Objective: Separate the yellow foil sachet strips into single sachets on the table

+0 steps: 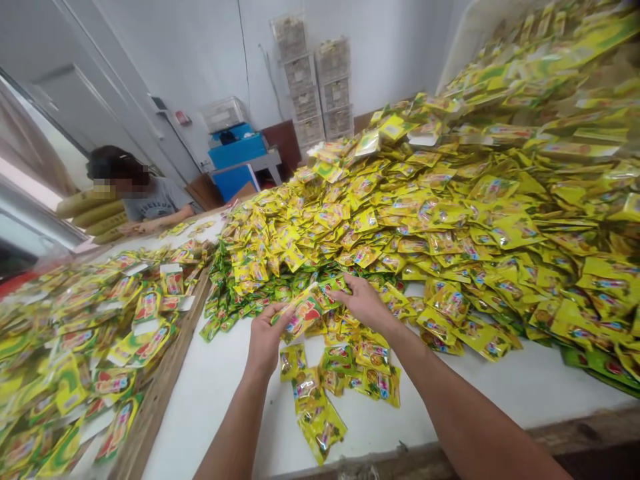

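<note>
A huge heap of small yellow and green sachets (450,200) covers the white table (525,387) and rises to the right. My left hand (264,339) is closed on a small stack of sachets (303,313) held just above the table. My right hand (364,303) rests on the near edge of the heap, fingers curled over sachets beside that stack. A short chain of joined sachets (320,400) lies on the table below my hands.
To the left, more sachets (100,347) lie in a wooden-edged tray. Another person (145,197) sits at the far left end. Stacked wire baskets (320,87) and a blue box (237,150) stand against the back wall.
</note>
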Demonstrator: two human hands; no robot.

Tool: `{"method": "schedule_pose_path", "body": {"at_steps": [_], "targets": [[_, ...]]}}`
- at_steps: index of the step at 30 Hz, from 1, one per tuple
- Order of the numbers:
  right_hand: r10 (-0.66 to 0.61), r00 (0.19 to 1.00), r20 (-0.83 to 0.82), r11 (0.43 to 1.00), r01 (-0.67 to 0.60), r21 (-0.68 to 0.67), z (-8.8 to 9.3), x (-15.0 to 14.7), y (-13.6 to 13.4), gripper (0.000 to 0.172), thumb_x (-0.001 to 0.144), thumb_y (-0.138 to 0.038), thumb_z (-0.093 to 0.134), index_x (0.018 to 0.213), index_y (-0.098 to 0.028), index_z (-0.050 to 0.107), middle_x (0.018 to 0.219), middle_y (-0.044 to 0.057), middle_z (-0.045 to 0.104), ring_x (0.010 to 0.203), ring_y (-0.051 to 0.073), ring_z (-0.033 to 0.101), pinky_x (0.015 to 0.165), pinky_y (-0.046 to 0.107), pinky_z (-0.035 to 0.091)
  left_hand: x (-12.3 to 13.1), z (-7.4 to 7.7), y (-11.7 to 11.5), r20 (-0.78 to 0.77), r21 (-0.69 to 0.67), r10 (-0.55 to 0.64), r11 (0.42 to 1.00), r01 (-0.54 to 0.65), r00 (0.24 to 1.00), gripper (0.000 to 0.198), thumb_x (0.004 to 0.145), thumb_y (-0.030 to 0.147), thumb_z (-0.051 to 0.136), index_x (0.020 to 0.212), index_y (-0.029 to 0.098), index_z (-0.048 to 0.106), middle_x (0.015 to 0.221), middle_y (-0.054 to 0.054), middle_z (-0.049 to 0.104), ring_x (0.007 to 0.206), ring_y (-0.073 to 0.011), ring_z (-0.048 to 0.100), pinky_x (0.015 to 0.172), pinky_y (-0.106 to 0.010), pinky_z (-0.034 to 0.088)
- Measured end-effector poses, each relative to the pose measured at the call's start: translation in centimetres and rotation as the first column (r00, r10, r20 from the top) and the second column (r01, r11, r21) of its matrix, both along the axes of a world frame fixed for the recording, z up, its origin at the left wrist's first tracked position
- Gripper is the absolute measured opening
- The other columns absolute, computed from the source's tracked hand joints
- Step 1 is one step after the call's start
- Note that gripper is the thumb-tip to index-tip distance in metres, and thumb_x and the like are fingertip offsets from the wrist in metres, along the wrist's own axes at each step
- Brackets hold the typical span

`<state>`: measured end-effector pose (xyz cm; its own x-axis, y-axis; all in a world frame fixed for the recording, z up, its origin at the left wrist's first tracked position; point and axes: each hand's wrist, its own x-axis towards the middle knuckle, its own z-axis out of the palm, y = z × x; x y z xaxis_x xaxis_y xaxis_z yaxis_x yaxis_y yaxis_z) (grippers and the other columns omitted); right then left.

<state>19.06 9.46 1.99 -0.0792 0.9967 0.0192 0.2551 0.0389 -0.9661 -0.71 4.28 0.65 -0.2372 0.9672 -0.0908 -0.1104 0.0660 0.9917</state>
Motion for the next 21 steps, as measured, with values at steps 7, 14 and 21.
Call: {"method": "schedule_pose_path", "body": {"at_steps": [7,14,21], "targets": [[0.076,0.996,0.052,0.988,-0.083,0.133,-0.6,-0.5,-0.3,0.022,0.066,-0.038,0.066,0.072,-0.018,0.062,0.070,-0.001,0.058,0.069,0.017,0.052,0.063,0.026,0.038,1.2,-0.1,-0.2,0.128,-0.089,-0.088,0.991,0.100,0.988,0.036,0.055,0.034,0.081,0.083,0.016,0.066,0.066,0.000,0.070,0.055,-0.0129,0.063,0.057,-0.022,0.049],[-0.078,0.989,0.123,0.969,0.046,0.241,-0.1,-1.2,-0.9,0.022,0.074,-0.041,0.062,0.075,-0.020,0.067,0.080,0.004,0.066,0.083,0.022,0.054,0.076,0.033,0.039,1.2,-0.4,0.0,0.255,-0.105,-0.004,0.994,0.032,0.967,0.037,0.054,0.035,0.082,0.083,0.016,0.068,0.068,-0.001,0.071,0.058,-0.0134,0.064,0.059,-0.023,0.049],[-0.003,0.997,0.080,0.985,-0.011,0.172,-0.3,-1.6,-1.2,0.014,0.074,-0.034,0.062,0.074,-0.022,0.069,0.093,0.007,0.068,0.097,0.024,0.057,0.086,0.038,0.040,1.5,0.0,-0.1,0.348,-0.148,0.016,0.988,0.038,0.937,0.039,0.051,0.031,0.083,0.082,0.015,0.066,0.065,-0.003,0.071,0.062,-0.0193,0.067,0.063,-0.029,0.053]]}}
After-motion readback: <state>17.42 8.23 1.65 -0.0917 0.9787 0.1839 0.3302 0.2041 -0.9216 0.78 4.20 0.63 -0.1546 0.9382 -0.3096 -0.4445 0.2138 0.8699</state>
